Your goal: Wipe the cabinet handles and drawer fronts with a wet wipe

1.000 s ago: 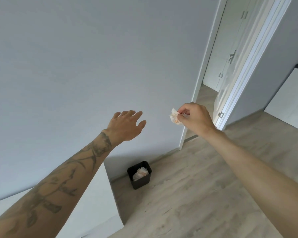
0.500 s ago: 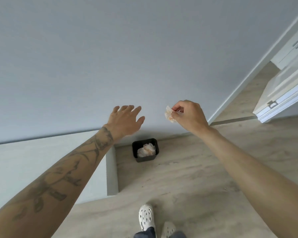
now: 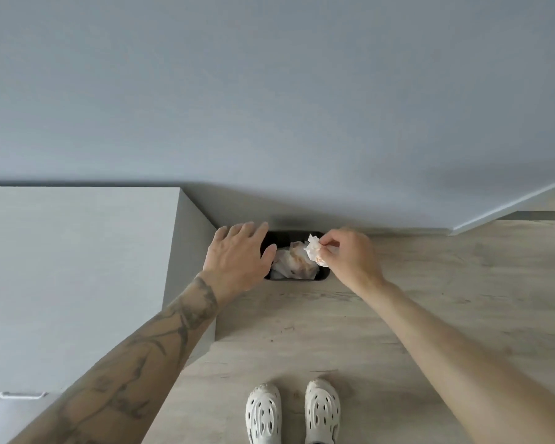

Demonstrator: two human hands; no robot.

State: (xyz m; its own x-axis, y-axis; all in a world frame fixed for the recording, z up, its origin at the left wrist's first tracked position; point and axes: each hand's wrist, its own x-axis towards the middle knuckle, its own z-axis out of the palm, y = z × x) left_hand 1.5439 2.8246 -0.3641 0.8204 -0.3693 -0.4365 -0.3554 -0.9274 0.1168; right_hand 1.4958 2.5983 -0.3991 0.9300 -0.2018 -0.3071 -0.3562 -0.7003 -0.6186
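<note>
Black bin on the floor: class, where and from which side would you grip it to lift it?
Probably the near rim of the bin, from above: its top is open, the wall stands behind it and the cabinet to its left.

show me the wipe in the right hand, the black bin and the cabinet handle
wipe (image 3: 313, 250): head view, crumpled white middle
black bin (image 3: 289, 236): head view, far inner wall
cabinet handle (image 3: 21, 394): head view, middle of the bar
</note>
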